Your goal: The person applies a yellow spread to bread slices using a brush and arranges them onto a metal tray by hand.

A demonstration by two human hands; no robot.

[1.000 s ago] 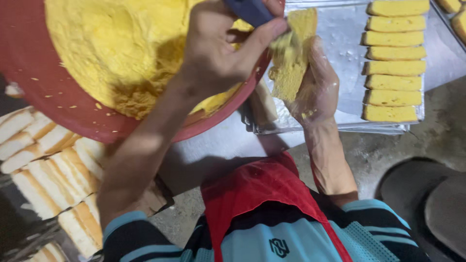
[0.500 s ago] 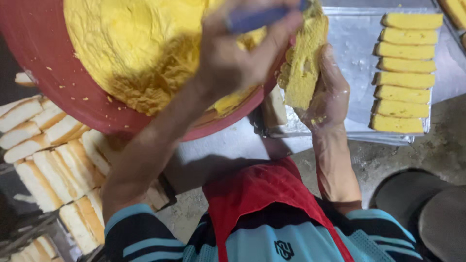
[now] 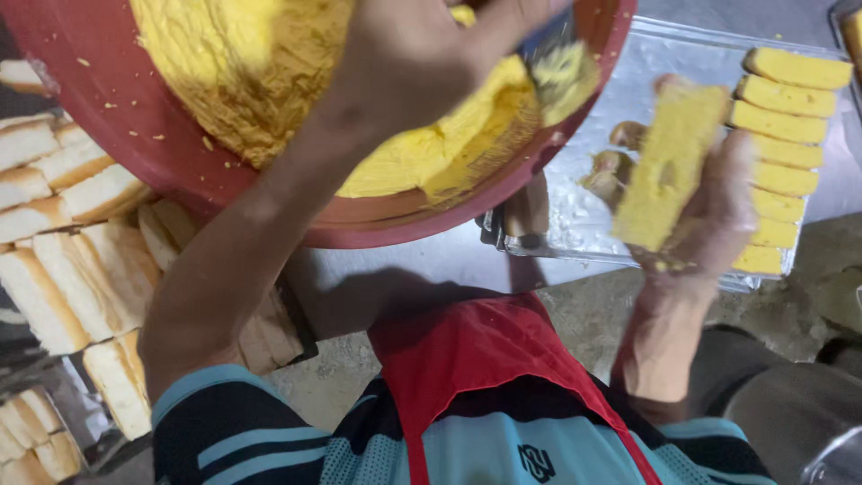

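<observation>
Two hands busy: left hand (image 3: 709, 207) fingers gripping a coated bread slice (image 3: 669, 166) over the tray (image 3: 584, 224), right hand (image 3: 422, 54) clamped on a spreader (image 3: 557, 63) w/ yellow paste, prob could drip off.

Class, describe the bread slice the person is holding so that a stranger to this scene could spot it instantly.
Start at the metal tray on the right, with its column of yellow-coated slices. Just in front of it, the right hand holds up one coated slice. Unlike those lying flat in the row, it is tilted on edge in a hand.
</observation>
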